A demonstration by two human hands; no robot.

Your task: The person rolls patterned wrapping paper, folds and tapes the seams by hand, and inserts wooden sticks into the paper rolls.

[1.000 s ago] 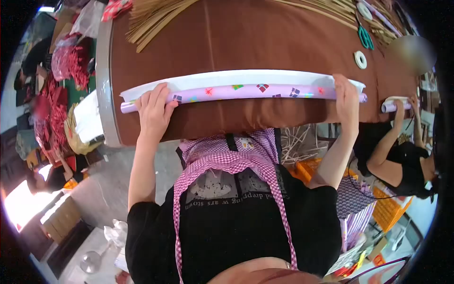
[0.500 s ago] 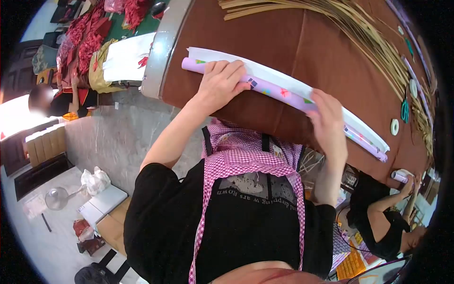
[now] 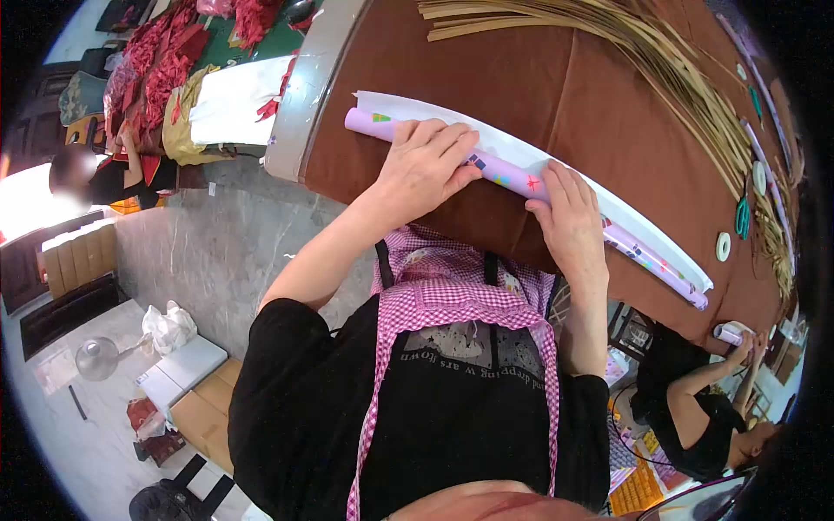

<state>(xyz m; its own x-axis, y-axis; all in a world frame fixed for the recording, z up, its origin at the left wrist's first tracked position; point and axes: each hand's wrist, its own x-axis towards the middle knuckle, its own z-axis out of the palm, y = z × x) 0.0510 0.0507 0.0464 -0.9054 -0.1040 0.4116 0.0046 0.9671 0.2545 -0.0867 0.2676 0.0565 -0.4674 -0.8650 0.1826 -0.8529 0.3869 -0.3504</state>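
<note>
A lilac paper roll with a colourful pattern lies across the brown-covered table, near its front edge. A strip of its white underside shows along the far side. My left hand is over the left part of the roll, fingers curled across the top and thumb on the near side. Right of the middle, my right hand grips the roll the same way, its fingers bent over the far side. The undersides of both hands are hidden.
Long tan dried strips spread over the far right of the table. Near them are teal scissors and a white tape roll. One co-worker is at the right, another person at the far left.
My right hand has moved left along the roll, closer to my left hand. My left hand has shifted slightly right. The view has also shifted a little.
</note>
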